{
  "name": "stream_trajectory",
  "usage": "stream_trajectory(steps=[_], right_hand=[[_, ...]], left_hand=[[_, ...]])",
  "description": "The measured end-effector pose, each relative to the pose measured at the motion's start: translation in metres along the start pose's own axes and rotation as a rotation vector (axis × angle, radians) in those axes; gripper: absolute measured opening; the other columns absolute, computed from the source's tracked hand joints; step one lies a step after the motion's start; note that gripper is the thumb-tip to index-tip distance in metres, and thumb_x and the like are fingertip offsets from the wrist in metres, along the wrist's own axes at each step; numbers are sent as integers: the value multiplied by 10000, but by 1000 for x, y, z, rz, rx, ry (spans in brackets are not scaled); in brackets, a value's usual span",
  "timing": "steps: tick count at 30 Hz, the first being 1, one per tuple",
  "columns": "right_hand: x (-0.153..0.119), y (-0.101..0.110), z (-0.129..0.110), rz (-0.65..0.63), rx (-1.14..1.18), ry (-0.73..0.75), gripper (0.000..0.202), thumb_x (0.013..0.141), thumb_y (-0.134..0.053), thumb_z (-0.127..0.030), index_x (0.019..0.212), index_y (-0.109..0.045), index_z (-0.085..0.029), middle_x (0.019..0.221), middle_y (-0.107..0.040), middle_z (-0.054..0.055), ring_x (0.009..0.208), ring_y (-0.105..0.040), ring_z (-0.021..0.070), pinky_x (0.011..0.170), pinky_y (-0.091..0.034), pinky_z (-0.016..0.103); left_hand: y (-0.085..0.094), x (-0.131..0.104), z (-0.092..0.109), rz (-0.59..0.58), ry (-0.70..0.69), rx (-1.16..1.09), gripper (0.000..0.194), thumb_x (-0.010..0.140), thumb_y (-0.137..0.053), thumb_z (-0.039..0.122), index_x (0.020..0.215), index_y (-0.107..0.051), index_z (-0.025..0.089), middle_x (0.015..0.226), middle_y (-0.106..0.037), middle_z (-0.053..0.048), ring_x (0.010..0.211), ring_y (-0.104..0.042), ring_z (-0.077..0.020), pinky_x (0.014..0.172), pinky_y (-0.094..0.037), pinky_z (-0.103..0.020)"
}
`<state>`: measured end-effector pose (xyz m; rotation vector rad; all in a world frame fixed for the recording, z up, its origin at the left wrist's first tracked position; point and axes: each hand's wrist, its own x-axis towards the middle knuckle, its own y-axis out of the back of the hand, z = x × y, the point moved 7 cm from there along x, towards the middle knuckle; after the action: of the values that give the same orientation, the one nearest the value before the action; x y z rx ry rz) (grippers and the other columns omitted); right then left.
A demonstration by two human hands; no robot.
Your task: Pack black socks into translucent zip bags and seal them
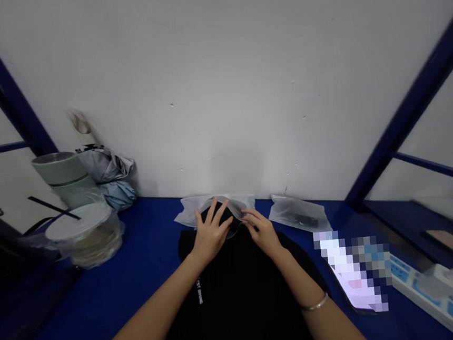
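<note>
A frosted translucent plastic bag (235,207) with a raised, gaping mouth is in front of me near the wall. Something black (225,211) shows in its opening; its kind is unclear. My left hand (211,233) lies over the black thing and the bag's mouth, fingers spread. With thumb and fingers, my right hand (261,230) pinches the bag's right edge. Below both hands is black cloth (241,295) with white lettering, apparently a garment. To the right lies another frosted bag (299,214) with a small dark thing or mark in it.
On the blue table (145,240), a lidded cup (83,227) with a black straw sits in clear plastic at left. Behind it stand a grey-green tumbler (66,176) and a folded umbrella (111,172). A lit phone (352,275) and a power strip (431,289) lie at right.
</note>
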<state>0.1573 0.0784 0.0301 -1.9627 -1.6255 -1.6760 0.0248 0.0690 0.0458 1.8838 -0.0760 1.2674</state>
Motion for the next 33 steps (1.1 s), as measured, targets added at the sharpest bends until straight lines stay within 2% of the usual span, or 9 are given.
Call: stream_trajectory(steps=[4,7,9,12,15,20,26,29,33], right_hand=[[-1,5,-11,41,49,9,191,828,-356,-109,877,-529,-174,1077,-583,110,1055,-531,162,877,-457,339],[-4,6,-16,55,73,19,197,824,-342,-97,893,-502,-188,1063,-590,100,1047,-540,162,864,-465,338],[-5,7,-17,63,76,33,203,822,-338,-89,911,-489,-191,1059,-591,98,1057,-536,162,868,-465,340],[-4,7,-21,53,35,78,210,812,-344,-74,911,-489,-189,1031,-599,95,1080,-520,167,878,-463,347],[-2,8,-27,38,-27,107,200,796,-367,-74,872,-511,-191,995,-595,90,1091,-501,183,882,-459,375],[-2,10,-31,51,-21,79,171,809,-374,-97,882,-496,-192,1083,-538,105,1214,-374,223,944,-386,467],[-4,7,-26,30,79,24,170,824,-347,-94,897,-464,-194,1088,-546,113,1175,-431,195,925,-420,392],[-3,7,-27,37,91,28,172,817,-354,-95,891,-471,-197,1072,-564,111,1144,-465,194,906,-436,378],[-2,8,-31,39,94,56,184,805,-366,-90,896,-482,-200,1063,-575,103,1127,-481,190,897,-446,370]], left_hand=[[13,1,4,96,-39,26,115,787,-533,207,879,-601,201,1282,-451,-146,1256,-274,-350,913,-97,-696],[12,3,7,53,-35,-17,103,790,-523,236,813,-593,165,1293,-427,-175,1257,-261,-366,913,-186,-661],[10,3,9,43,-21,-49,102,793,-504,218,771,-581,153,1222,-500,-166,1205,-367,-331,923,-274,-586],[7,1,9,101,13,-77,104,788,-482,164,744,-575,152,957,-625,-121,957,-560,-236,884,-371,-480],[4,-3,9,148,18,-78,154,804,-439,124,792,-589,152,898,-632,-113,860,-578,-198,795,-424,-397],[-4,-7,11,88,-38,-103,229,830,-424,123,996,-573,178,1149,-577,-106,955,-546,-210,748,-417,-338],[-3,-6,11,86,-37,-96,279,834,-441,153,1102,-519,151,1173,-560,-122,1159,-439,-262,931,-303,-443],[-1,-6,9,115,-22,-126,318,837,-423,136,1147,-485,161,1142,-580,-126,1115,-490,-225,937,-303,-422],[5,-8,5,187,38,-188,221,814,-484,153,1020,-550,194,1027,-645,-83,974,-577,-196,893,-322,-394]])
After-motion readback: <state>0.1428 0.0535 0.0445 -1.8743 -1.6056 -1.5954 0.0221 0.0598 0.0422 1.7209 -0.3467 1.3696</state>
